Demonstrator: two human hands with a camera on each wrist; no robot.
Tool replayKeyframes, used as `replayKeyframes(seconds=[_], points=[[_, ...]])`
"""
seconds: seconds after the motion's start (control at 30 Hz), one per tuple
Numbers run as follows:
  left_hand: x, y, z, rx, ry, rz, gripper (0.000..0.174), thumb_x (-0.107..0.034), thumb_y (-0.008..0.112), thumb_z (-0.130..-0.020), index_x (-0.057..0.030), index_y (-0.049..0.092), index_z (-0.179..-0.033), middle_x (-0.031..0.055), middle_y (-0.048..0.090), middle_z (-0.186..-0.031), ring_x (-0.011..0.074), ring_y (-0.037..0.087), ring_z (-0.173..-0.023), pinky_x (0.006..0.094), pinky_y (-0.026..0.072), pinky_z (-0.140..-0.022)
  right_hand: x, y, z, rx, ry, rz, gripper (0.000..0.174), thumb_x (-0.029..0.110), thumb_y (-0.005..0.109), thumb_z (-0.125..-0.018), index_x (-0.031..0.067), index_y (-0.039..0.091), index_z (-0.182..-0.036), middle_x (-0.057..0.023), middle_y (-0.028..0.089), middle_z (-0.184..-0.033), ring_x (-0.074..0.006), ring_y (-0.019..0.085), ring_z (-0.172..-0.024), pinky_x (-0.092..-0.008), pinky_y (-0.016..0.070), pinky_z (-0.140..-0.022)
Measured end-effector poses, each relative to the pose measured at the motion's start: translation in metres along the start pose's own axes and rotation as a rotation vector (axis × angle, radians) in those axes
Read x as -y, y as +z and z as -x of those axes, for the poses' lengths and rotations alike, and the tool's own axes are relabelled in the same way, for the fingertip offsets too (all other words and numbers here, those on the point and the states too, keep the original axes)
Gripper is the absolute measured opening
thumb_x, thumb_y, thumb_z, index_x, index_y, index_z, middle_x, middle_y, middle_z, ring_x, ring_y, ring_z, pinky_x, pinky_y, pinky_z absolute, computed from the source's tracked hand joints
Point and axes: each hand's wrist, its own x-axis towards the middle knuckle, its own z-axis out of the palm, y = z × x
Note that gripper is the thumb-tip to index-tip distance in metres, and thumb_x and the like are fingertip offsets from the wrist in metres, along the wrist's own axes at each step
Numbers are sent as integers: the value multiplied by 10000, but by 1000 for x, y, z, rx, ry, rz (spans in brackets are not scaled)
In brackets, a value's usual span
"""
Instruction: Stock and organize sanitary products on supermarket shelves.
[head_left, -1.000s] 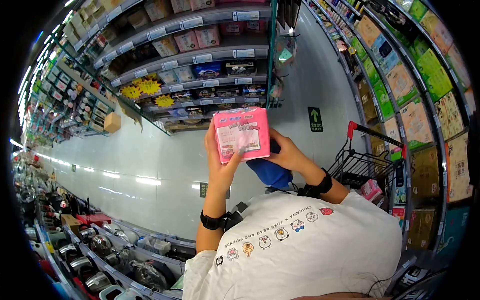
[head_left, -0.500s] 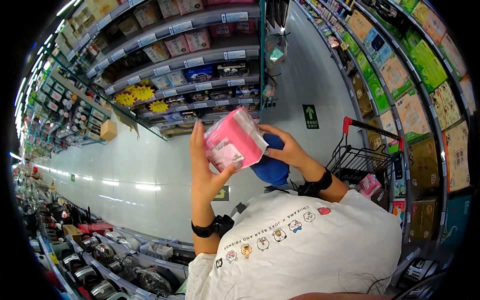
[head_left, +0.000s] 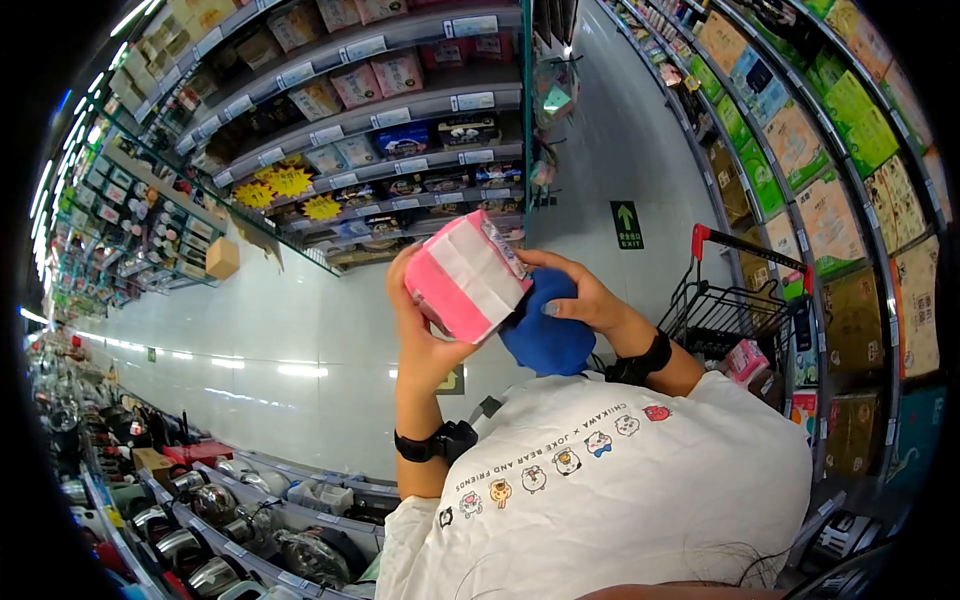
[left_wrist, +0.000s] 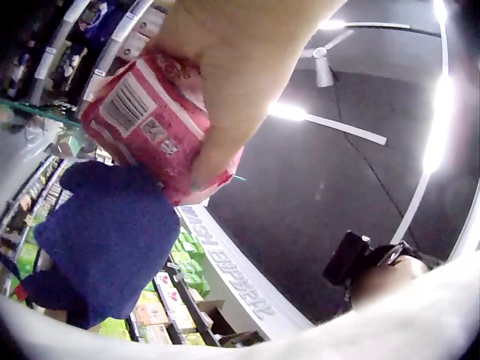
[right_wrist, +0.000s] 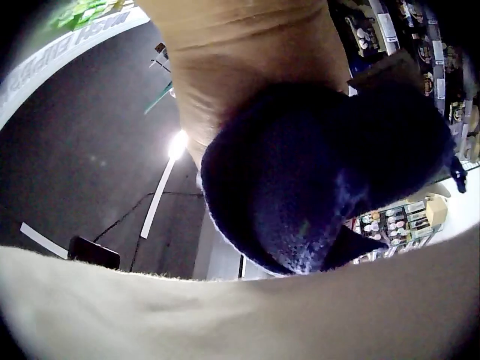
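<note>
A pink, plastic-wrapped square pack (head_left: 462,280) is tilted in front of the chest in the head view, a white band across its upturned face. My left hand (head_left: 425,345) grips it from the left side and below. The left wrist view shows a barcode on another face of the pack (left_wrist: 146,112), with the thumb pressed along it. Beside the pack, my right hand (head_left: 592,300) holds a blue, soft, plush-like thing (head_left: 548,335), thumb on top. In the right wrist view this blue thing (right_wrist: 300,172) covers most of the right fingers.
A shopping cart (head_left: 740,300) with a red handle stands at the right, with another pink pack (head_left: 745,360) in it. Stocked shelves (head_left: 400,120) rise ahead, and tissue packs line the shelves (head_left: 830,240) on the right. Kettles and pots (head_left: 210,500) fill the lower-left shelf.
The pink pack has turned in the hands: its printed front faced up, and now a plain pink face with a white band does. The right thumb now lies on the blue thing.
</note>
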Motion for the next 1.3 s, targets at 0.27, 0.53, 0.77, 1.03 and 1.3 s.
replayKeyframes(seconds=[0.27,0.53,0.77,1.03,1.3], points=[[18,-4,6,-205,-60,448,1056,-127,836,-519,-60,200,-1360,98,393,-1308,242,427,-1211,379,379,-997,-8,-3,0,-63,166,53,745,164,650,-734,58,288,-1377,-124,473,-1270,-183,515,-1064,-306,394,-930],[28,29,5,-146,-88,622,1124,-343,807,-582,-95,83,-1406,120,319,-1355,272,334,-1274,427,325,-1028,-23,0,-1,327,252,-214,790,290,672,-723,25,286,-1358,-186,534,-1191,-270,570,-1044,-344,406,-936],[34,15,-5,-187,-17,263,868,-206,678,-680,-75,194,-1389,116,304,-1362,254,333,-1256,381,287,-1036,-15,-3,2,201,180,-162,782,276,658,-745,29,251,-1365,-192,553,-1147,-253,559,-1048,-355,420,-917],[39,15,-6,-209,-193,529,671,-266,597,-803,-46,275,-1349,98,343,-1323,201,357,-1227,341,277,-1033,-3,-1,3,150,56,27,936,262,661,-724,34,88,-1428,-175,561,-1100,-236,583,-980,-354,447,-873],[43,12,-4,-176,-279,731,594,-363,510,-887,-88,276,-1358,87,427,-1312,224,456,-1188,402,392,-979,8,1,-2,156,74,121,1010,269,663,-695,52,17,-1441,-176,601,-985,-238,596,-928,-343,429,-865]])
